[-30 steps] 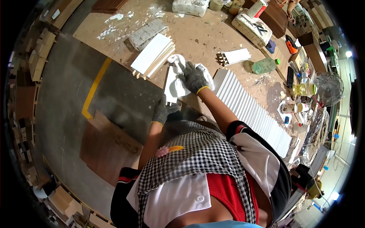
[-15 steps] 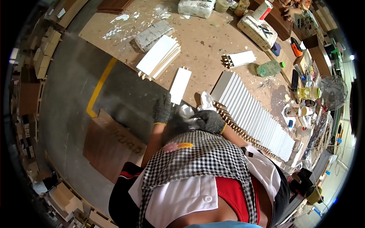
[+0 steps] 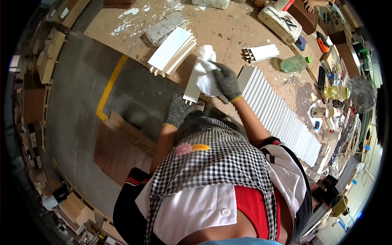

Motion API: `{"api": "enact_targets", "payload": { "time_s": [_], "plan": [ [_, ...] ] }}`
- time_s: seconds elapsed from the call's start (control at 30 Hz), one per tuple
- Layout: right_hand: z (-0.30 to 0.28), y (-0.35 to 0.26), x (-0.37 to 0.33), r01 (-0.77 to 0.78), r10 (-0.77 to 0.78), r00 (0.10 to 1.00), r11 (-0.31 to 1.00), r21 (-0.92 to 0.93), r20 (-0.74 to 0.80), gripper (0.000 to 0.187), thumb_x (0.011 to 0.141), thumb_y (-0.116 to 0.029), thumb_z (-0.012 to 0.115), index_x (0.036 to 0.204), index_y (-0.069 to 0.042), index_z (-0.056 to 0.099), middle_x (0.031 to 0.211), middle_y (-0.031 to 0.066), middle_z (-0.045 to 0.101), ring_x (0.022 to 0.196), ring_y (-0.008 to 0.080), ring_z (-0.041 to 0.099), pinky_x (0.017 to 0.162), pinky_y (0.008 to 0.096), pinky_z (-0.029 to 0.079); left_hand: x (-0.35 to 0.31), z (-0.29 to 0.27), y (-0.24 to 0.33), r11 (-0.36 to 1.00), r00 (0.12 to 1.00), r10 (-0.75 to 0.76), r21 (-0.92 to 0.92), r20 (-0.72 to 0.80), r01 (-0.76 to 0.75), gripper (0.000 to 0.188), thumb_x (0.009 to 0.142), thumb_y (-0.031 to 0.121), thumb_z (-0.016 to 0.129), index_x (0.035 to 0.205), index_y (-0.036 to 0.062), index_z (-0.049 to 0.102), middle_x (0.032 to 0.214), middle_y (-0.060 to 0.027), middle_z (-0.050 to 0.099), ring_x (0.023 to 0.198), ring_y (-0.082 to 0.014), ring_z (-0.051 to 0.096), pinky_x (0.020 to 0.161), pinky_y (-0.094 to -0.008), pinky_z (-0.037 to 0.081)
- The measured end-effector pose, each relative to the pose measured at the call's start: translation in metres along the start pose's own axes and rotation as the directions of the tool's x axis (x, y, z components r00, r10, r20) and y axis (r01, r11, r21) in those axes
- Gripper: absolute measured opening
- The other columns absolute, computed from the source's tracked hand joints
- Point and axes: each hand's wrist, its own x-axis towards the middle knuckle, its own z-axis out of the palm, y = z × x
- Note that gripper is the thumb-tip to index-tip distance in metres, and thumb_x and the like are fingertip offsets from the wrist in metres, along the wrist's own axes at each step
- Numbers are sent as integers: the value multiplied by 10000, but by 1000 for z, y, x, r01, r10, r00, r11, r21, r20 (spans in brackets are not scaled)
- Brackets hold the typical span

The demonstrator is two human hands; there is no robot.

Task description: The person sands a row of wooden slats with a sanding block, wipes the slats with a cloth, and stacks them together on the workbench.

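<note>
Cluttered workshop, dusty brown workbench [image 3: 122,24] across the top of the frame. White panel [image 3: 192,87] just above centre, long axis running lower left to upper right. Right hand [image 3: 226,81] on top of it, gloved fingers bunched tight around a white rag [image 3: 205,69]. Left hand [image 3: 178,111] curled at the panel's lower end, grip itself hidden. Stack of white boards [image 3: 171,51] off to the upper left.

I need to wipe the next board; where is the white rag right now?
In the head view, the white rag is upper centre, pressed by the right hand onto a white board, left of the long row of white slats.
</note>
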Motion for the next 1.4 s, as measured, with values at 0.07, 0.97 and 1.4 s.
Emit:
{"api": "enact_targets", "payload": {
  "time_s": [0.07, 0.97, 1.4],
  "plan": [
    [52, 31, 29, 302, -287, 951, 790, -533, 114, 519, 1026, -377, 591, 1473, -112, 573, 1378, 187, 649, 1283, 338, 608, 1081, 457, 484, -6, -4, -3, 997, 996, 79, -11, -35, -80, 524, 1043, 403, 523, 1468, 97, 520, 1429, -121, 587, 1316, -297, 543, 1127, -553, 411],
    [-225, 22, -174, -295, 35, 835, 871, -392, -550, 347, 951, -401, 719, 1160, -131, 782, 1186, 155, 736, 1123, 280, 681, 936, 378, 541, -44, 69, 44, 927, 996, -49, 376, 76, 17, 381, 1023, 310, 639, 1265, 21, 580, 1083, -111, 615, 970, -247, 616, 807, -391, 549],
    [-519, 232, -271, -894, 261, 304, 411, -179, -916, 374, 843, -256, 710, 1206, -172, 736, 1149, 185, 733, 1074, 380, 699, 940, 475, 543, -36, 278, 12, 834, 925, 213, 436, 314, -339, 383, 1075, 336, 590, 1230, -14, 596, 1074, -99, 641, 977, -193, 638, 832, -348, 558]
  ]
}}
